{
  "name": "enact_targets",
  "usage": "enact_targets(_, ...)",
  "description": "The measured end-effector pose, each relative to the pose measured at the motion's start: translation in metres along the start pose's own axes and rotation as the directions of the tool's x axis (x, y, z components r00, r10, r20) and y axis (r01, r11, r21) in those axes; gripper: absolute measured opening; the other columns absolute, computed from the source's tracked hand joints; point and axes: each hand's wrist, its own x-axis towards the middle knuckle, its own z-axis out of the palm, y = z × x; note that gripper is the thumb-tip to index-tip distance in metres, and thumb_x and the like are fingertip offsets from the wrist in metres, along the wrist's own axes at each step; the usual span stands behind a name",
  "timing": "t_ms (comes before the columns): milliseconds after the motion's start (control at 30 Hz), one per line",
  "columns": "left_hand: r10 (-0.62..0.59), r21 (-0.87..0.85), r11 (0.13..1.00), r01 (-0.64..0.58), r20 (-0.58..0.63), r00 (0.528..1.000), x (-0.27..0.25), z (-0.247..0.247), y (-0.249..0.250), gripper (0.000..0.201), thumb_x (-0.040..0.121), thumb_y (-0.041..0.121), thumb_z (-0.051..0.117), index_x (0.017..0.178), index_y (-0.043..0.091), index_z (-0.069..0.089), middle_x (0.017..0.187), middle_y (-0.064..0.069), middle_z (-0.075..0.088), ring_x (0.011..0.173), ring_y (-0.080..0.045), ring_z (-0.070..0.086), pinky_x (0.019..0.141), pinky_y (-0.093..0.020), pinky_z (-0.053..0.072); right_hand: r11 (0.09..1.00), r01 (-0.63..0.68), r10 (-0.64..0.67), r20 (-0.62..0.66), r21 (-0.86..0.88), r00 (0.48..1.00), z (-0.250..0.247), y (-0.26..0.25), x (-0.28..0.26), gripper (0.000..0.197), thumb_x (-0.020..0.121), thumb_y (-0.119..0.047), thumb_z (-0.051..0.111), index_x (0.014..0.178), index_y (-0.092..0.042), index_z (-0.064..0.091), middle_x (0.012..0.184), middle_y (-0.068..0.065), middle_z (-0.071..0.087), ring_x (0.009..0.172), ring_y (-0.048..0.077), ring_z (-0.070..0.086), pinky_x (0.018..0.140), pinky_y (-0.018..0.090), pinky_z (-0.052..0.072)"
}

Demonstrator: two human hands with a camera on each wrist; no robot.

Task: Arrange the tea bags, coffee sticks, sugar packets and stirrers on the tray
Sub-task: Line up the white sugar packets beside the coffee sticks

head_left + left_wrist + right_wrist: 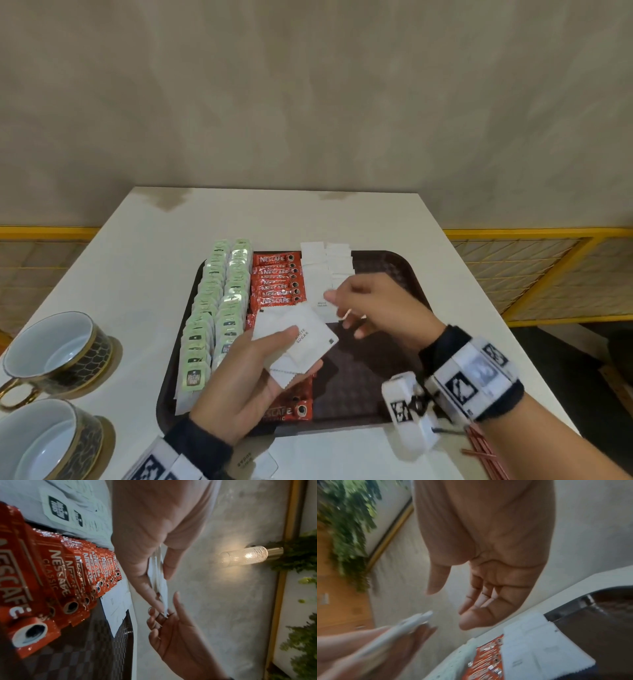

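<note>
On the white table lies a dark brown tray (394, 274). It holds two columns of green tea bags (219, 308), a column of red coffee sticks (274, 277) and white sugar packets (325, 263) laid in columns. My left hand (298, 356) grips a small stack of sugar packets (318, 337) above the tray's middle, thumb on top. My right hand (342, 311) hovers just right of that stack with relaxed fingers; the right wrist view shows its palm (496, 588) holding nothing. Reddish stirrers (479, 452) lie on the table by my right forearm.
Two black-and-gold cups (51, 346) (37, 442) stand on coasters at the table's left edge. One loose sugar packet (253, 462) lies on the table in front of the tray. The tray's right part (376, 383) is bare. A yellow railing runs behind.
</note>
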Motion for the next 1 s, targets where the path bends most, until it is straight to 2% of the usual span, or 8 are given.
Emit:
enact_targets(67,0.039,0.06,0.997,-0.041,0.029,0.999,0.0,0.002,-0.003,0.035,0.084,0.001,0.06,0.118,0.007,0.061,0.109,-0.016,0.072,0.096,-0.031,0.071,0.07,-0.04,0.061,0.999,0.023,-0.025,0.056,0.029,0.998,0.011,0.003,-0.018,0.031,0.082,-0.028,0.076,0.095,-0.001,0.066,0.079,0.008,0.064,0.067,0.014,0.061,0.055,0.025,0.052)
enact_targets(200,0.042,0.1,0.994,-0.049,0.07,0.997,-0.002,0.003,-0.01,0.034,0.086,0.008,0.06,0.121,0.009,0.061,0.11,-0.013,0.072,0.098,-0.028,0.07,0.074,-0.036,0.06,0.995,0.061,-0.059,-0.021,0.078,0.998,0.017,0.014,-0.033,0.018,0.078,-0.009,0.079,0.089,-0.003,0.066,0.084,0.018,0.063,0.071,0.023,0.061,0.056,0.027,0.053)
enact_targets(367,-0.036,-0.002,0.999,0.036,0.148,0.988,-0.004,0.001,-0.007,0.046,0.083,0.013,0.057,0.128,0.007,0.055,0.118,-0.016,0.068,0.108,-0.032,0.066,0.081,-0.046,0.057,0.98,0.029,-0.017,-0.063,0.198,0.998,0.01,0.018,-0.039,0.01,0.084,0.0,0.07,0.092,0.0,0.064,0.101,0.025,0.07,0.091,0.033,0.071,0.057,0.02,0.055)
enact_targets(500,0.024,0.101,0.994,-0.037,0.124,0.992,-0.002,0.002,-0.011,0.039,0.086,0.002,0.058,0.124,0.007,0.057,0.114,-0.014,0.07,0.103,-0.031,0.068,0.076,-0.045,0.06,0.974,0.018,-0.013,-0.024,0.224,1.0,0.011,0.021,-0.045,0.013,0.089,0.0,0.064,0.102,0.003,0.062,0.096,0.015,0.074,0.089,0.02,0.074,0.065,0.026,0.056)
enact_targets(600,0.104,0.203,0.972,-0.117,0.076,0.992,-0.003,0.003,-0.015,0.031,0.089,0.0,0.057,0.119,0.009,0.06,0.109,-0.011,0.073,0.098,-0.028,0.071,0.074,-0.042,0.061,0.976,0.017,-0.014,-0.015,0.219,1.0,0.014,0.023,-0.049,0.012,0.092,-0.001,0.06,0.103,0.004,0.06,0.096,0.011,0.075,0.093,0.018,0.073,0.068,0.028,0.057)
enact_targets(700,0.183,0.275,0.944,-0.184,0.029,0.983,-0.004,0.003,-0.017,0.028,0.089,-0.001,0.059,0.114,0.011,0.063,0.105,-0.008,0.074,0.094,-0.025,0.072,0.069,-0.037,0.061,0.962,-0.006,0.029,-0.08,0.271,0.996,0.01,0.025,-0.051,0.011,0.093,-0.002,0.06,0.103,0.002,0.061,0.095,0.007,0.076,0.09,0.015,0.073,0.071,0.03,0.058)
enact_targets(867,0.278,0.332,0.911,-0.243,-0.06,0.959,-0.003,0.003,-0.021,0.024,0.088,-0.001,0.061,0.105,0.015,0.065,0.102,-0.006,0.075,0.09,-0.02,0.072,0.059,-0.026,0.058,0.924,0.04,0.056,-0.24,0.38,0.969,-0.003,0.029,-0.054,0.01,0.092,-0.003,0.061,0.101,-0.001,0.064,0.079,0.001,0.073,0.07,0.008,0.07,0.069,0.029,0.059)
enact_targets(1000,0.294,0.371,0.894,-0.25,-0.066,0.953,-0.002,0.001,-0.024,0.024,0.088,0.0,0.062,0.105,0.016,0.066,0.101,-0.004,0.075,0.091,-0.018,0.072,0.062,-0.025,0.057,0.936,-0.009,0.049,-0.104,0.353,0.993,0.0,0.027,-0.059,0.009,0.09,-0.003,0.064,0.097,0.002,0.064,0.075,0.006,0.07,0.068,0.009,0.067,0.065,0.028,0.058)
